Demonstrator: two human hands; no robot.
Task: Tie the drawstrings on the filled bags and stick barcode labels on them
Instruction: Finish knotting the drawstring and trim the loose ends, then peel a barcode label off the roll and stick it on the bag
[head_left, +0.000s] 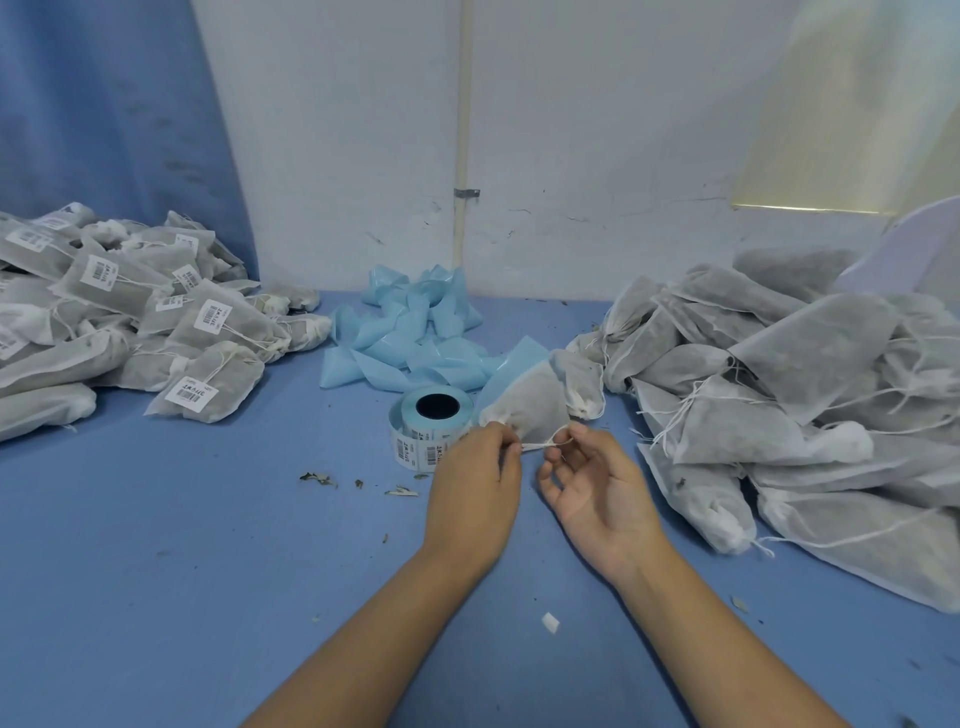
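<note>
A filled white mesh bag (535, 402) is held up just above the blue table, behind my hands. My left hand (478, 478) pinches its gathered neck and one end of the white drawstring (545, 444). My right hand (597, 478), palm up, pinches the other end of the string between thumb and forefinger, so the string runs taut between both hands. A roll of barcode labels (428, 423) stands just left of the bag, partly hidden by my left hand.
A heap of labelled, tied bags (130, 322) lies at the left. A heap of untied filled bags (779, 405) covers the right side. Crumpled blue label backing strips (410, 338) lie at the back against the wall. Herb crumbs and a paper scrap (550, 622) dot the blue table (208, 545).
</note>
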